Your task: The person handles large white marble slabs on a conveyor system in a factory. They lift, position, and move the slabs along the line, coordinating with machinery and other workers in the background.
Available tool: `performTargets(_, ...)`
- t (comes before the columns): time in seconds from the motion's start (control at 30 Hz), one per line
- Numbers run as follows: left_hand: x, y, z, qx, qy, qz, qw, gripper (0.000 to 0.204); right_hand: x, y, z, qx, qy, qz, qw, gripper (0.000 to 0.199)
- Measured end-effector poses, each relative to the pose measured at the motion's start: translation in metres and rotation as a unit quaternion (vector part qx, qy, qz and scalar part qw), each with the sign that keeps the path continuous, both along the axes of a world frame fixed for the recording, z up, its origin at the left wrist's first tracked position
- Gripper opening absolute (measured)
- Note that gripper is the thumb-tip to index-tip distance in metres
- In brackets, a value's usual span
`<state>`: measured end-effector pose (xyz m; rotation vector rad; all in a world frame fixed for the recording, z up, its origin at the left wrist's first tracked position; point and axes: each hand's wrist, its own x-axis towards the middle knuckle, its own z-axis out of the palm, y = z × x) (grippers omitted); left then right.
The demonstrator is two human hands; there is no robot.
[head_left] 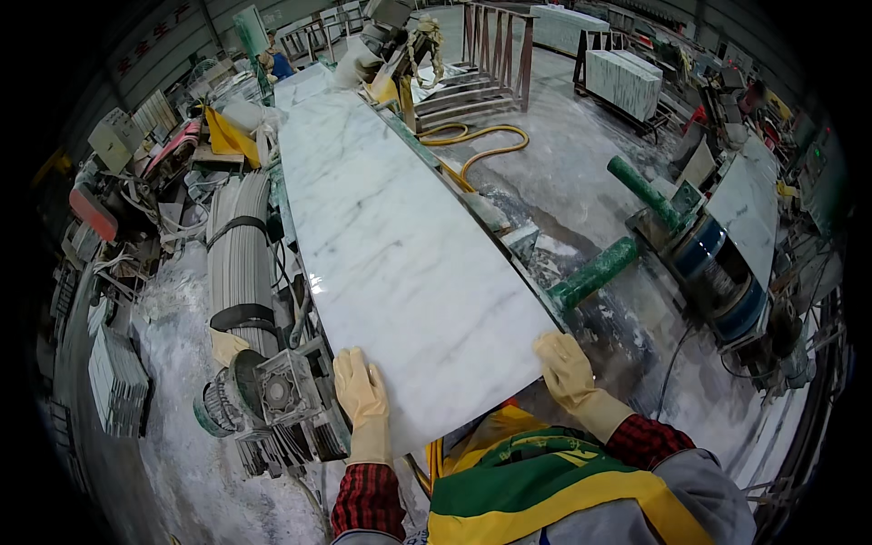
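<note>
A long white marble slab [409, 263] with grey veins runs away from me on a narrow machine bed. On its near left edge lies my left hand [363, 400], in a cream rubber glove, with fingers stretched forward flat on the stone. At the near right corner, my right hand [570, 377], gloved alike, has its fingers bent over the edge and grips the slab. The undersides of both hands are hidden. Beneath the near end of the slab shows my green and yellow apron [536, 481].
Left of the bed are a pleated grey bellows cover [241, 245] and a motor with gearbox [272, 386]. Green cylinders [595, 272] jut out on the right, near a blue and black drum [718, 263]. A yellow hose [495, 150] loops across the floor; racked slabs [627, 82] stand farther back.
</note>
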<state>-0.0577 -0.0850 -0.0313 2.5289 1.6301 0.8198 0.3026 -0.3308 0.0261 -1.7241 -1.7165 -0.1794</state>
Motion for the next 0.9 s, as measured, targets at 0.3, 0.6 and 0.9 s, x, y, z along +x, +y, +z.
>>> performTargets(0.3, 0.000, -0.008, 0.003, -0.021, -0.008, -0.007, 1.000, 0.051, -0.002, -0.006, -0.005, 0.000, -0.031, -0.014, 0.999, 0.030)
performTargets(0.6, 0.000, -0.015, 0.006, -0.041, -0.008, 0.002, 0.999, 0.052, -0.009, -0.009, 0.004, -0.008, -0.025, -0.020, 0.999, 0.027)
performTargets(0.9, -0.003, -0.022, 0.011, 0.014, -0.017, -0.023, 0.999, 0.048, -0.005, -0.021, 0.004, -0.050, 0.054, -0.009, 0.997, 0.032)
